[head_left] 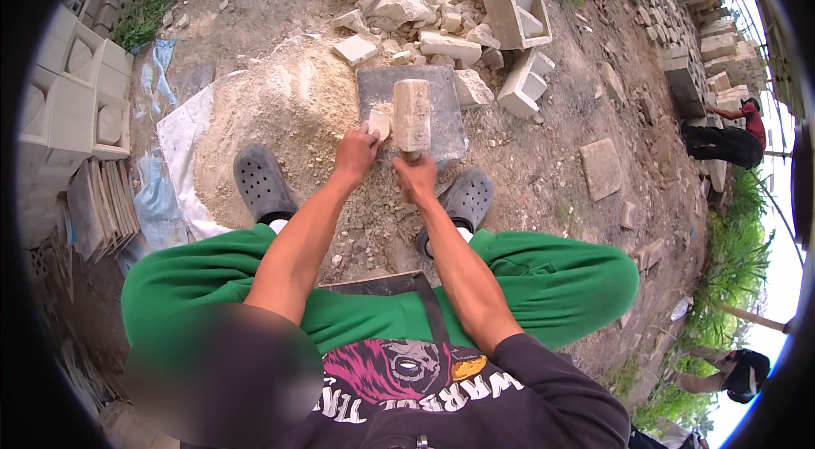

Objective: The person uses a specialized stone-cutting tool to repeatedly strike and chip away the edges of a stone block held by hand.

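My right hand (415,177) is closed round the short handle of a mallet (412,116). Its long, blocky head is coated in pale dust and hangs over a dark square slab (446,128) on the ground between my feet. Just left of the mallet head, my left hand (356,154) pinches a small pale block fragment (379,123) at the slab's left edge. The mallet hides the middle of the slab. A heap of crushed, sandy material (276,105) spreads to the left of the slab, partly over a white sheet (180,139).
Beyond the slab lie broken block pieces (399,1) and a hollow block (516,14). Stacked pale blocks (81,97) and thin boards (103,203) stand at left. A flat stone (601,170) lies at right. One person (734,135) bends by blocks at far right.
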`<state>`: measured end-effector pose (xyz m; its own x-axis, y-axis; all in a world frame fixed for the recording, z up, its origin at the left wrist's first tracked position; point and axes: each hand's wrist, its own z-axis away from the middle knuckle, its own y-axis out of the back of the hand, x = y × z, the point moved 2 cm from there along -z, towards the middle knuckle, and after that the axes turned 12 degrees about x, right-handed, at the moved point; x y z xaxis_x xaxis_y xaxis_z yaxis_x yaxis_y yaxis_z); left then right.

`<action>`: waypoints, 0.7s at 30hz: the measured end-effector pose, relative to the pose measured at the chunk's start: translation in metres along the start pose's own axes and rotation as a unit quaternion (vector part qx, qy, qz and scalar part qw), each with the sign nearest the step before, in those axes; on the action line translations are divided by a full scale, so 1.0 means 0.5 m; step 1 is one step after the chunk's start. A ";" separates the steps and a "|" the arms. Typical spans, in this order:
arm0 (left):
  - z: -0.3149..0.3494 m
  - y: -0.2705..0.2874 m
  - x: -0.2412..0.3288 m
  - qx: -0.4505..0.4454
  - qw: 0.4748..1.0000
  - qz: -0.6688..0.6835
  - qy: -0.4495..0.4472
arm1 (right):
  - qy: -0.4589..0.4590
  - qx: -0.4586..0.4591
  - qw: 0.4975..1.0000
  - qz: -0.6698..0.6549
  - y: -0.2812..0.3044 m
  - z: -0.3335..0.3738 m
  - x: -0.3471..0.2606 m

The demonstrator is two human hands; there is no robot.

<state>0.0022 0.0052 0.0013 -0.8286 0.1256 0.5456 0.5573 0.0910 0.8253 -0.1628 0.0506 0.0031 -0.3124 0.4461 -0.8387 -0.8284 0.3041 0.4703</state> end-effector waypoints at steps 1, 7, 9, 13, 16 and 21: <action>-0.004 -0.004 0.010 -0.001 1.000 0.005 0.002 | 0.040 0.023 0.999 0.003 0.009 -0.029 -0.009; 0.004 -0.016 -0.007 0.053 0.998 0.027 -0.012 | 0.156 0.039 0.987 0.015 0.021 -0.055 -0.090; -0.007 -0.019 0.016 0.047 0.998 0.033 -0.020 | 0.120 0.050 0.992 -0.007 0.010 -0.052 -0.010; -0.006 -0.005 -0.010 0.026 0.999 0.014 -0.028 | -0.034 -0.050 0.997 0.037 0.023 -0.025 -0.020; -0.015 -0.003 -0.013 -0.006 0.999 0.021 -0.048 | -0.051 -0.003 0.999 -0.017 0.036 -0.045 -0.056; -0.019 -0.001 -0.023 0.020 0.996 0.052 -0.064 | 0.116 0.005 0.992 0.047 0.028 -0.052 -0.113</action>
<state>0.0108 -0.0055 -0.0041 -0.7537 0.2605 0.6034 0.6441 0.1101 0.7570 -0.1689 0.0079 0.0497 -0.4873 0.2676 -0.8312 -0.7863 0.2797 0.5510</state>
